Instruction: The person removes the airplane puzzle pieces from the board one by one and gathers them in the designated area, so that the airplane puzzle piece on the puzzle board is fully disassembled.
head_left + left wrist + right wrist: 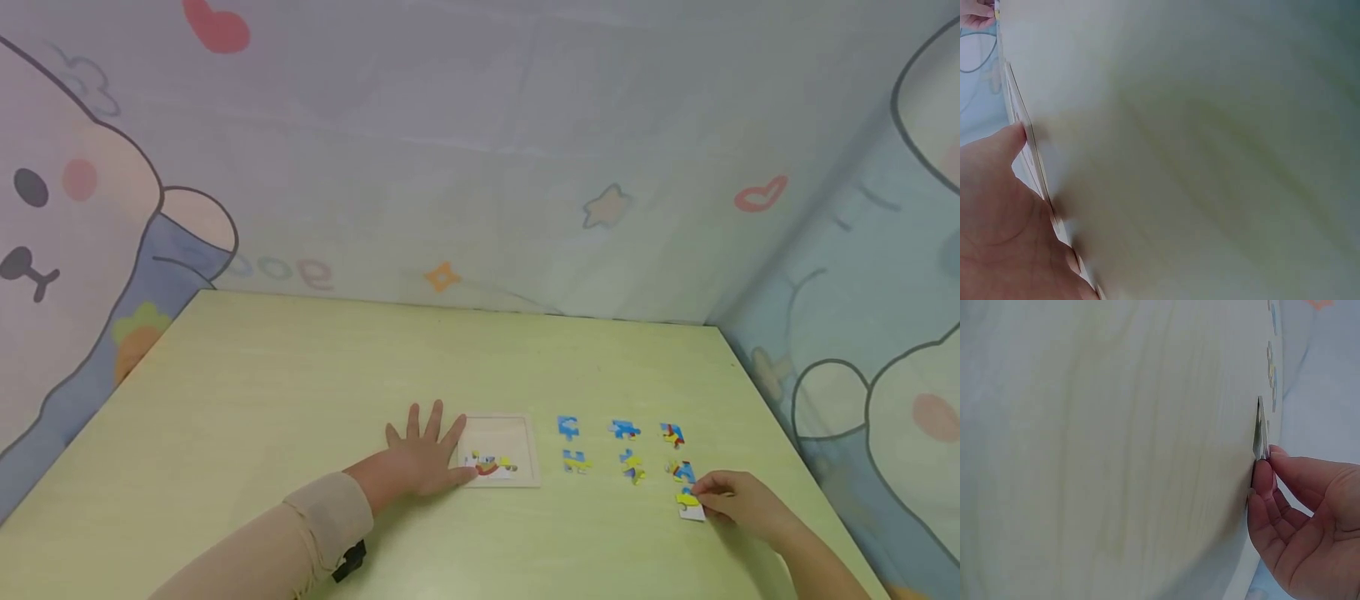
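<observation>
A square wooden puzzle tray [498, 433] lies on the table with a few fitted pieces [491, 467] along its near side. My left hand [427, 458] spreads its straight fingers at the tray's left edge; the left wrist view shows the thumb [1010, 142] against the tray rim [1034, 147]. Far to the right, my right hand [742, 504] pinches a yellow, blue and white puzzle piece [691, 510] between thumb and fingers. Seen from the right wrist, this piece [1260, 428] stands tilted, its far end raised off the table.
Between tray and right hand, loose puzzle pieces lie in two rows: blue ones [567, 427] [624, 429] and a red-blue one [672, 435] behind, blue-yellow ones [575, 462] [632, 467] [681, 472] in front. A printed cloth [480, 167] hangs behind the pale table [315, 367].
</observation>
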Tool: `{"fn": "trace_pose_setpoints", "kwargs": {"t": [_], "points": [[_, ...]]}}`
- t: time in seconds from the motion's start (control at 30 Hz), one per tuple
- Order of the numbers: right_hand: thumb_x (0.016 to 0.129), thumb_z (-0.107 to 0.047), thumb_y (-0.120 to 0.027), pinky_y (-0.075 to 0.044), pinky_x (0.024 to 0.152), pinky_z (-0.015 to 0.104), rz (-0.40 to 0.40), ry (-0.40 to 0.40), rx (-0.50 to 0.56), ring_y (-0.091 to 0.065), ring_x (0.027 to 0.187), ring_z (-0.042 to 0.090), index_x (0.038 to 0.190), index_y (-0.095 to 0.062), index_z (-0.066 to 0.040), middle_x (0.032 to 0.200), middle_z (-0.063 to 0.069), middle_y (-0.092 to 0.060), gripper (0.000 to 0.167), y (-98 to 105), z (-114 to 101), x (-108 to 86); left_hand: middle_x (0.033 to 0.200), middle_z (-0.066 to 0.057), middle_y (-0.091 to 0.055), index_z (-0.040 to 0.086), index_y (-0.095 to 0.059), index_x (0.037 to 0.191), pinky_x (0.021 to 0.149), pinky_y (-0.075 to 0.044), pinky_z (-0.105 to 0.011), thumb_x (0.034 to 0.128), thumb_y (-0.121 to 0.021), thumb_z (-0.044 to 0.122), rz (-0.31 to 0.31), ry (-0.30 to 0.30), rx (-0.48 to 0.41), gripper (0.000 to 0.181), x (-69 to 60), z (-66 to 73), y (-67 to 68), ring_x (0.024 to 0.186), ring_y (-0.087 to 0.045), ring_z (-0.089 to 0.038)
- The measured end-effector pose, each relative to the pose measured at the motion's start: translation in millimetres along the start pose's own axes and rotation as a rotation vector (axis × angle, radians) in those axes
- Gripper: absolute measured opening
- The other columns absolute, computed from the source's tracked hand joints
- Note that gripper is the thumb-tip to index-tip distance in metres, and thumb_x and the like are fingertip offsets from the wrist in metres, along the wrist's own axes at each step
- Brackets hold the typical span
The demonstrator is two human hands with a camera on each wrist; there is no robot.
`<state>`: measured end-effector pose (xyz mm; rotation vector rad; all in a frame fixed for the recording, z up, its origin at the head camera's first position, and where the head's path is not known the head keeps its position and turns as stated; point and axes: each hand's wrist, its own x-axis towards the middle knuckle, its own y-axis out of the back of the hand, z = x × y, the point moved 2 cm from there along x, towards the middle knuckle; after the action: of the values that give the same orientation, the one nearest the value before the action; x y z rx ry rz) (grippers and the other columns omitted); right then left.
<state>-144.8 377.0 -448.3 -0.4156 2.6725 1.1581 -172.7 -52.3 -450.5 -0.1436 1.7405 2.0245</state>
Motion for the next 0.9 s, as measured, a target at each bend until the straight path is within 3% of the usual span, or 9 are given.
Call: {"fn": "trace_pose_setpoints", "kwargs": {"t": [0.17,0.33,0.6,0.9], "points": [[0.090,-0.003,-0.057,-0.044,0.061,0.027,0.058,-0.001,-0.057,-0.053,0.074,0.015,0.093,-0.064,0.003,0.087,0.007,-0.063,0.009,1.2,-1.6,-1.2,0.155,-0.015,0.000,0.024,-0.013,0.151,0.099,-0.009,-0.069,0.0868,-0.042,0.066,-0.007,-0.012,0.004,0.082,2.0,0.5,-0.6,0.137,0.004,-0.044],[0.091,-0.009,-0.058,-0.049,0.065,0.031,0.122,0.067,-0.048,-0.062,0.079,0.020,0.099,-0.063,0.002,0.093,0.010,-0.065,0.014,-3.8,-23.6,3.0,0.155,-0.015,0.002,0.025,-0.011,0.151,0.098,-0.008,-0.070,0.0865,-0.042,0.067,-0.020,-0.013,0.004,0.083,4.7,-2.4,-2.1,0.137,0.006,-0.045],[0.092,-0.008,-0.058,-0.051,0.066,0.034,-0.021,0.262,0.080,-0.061,0.077,0.026,0.101,-0.062,0.004,0.095,0.014,-0.062,0.016,-38.6,-80.2,33.7,0.155,-0.015,0.002,0.024,-0.011,0.151,0.098,-0.007,-0.070,0.0863,-0.044,0.065,-0.040,-0.012,-0.006,0.084,5.5,-4.3,-1.9,0.137,0.006,-0.045],[0.090,-0.010,-0.062,-0.051,0.069,0.029,-0.106,0.308,0.102,-0.061,0.078,0.018,0.095,-0.066,0.000,0.091,0.005,-0.063,0.013,-91.4,-135.3,66.4,0.155,-0.016,0.003,0.021,-0.012,0.151,0.097,-0.007,-0.071,0.0866,-0.046,0.063,-0.047,-0.016,-0.020,0.084,1.0,-0.3,2.8,0.137,0.006,-0.046]]}}
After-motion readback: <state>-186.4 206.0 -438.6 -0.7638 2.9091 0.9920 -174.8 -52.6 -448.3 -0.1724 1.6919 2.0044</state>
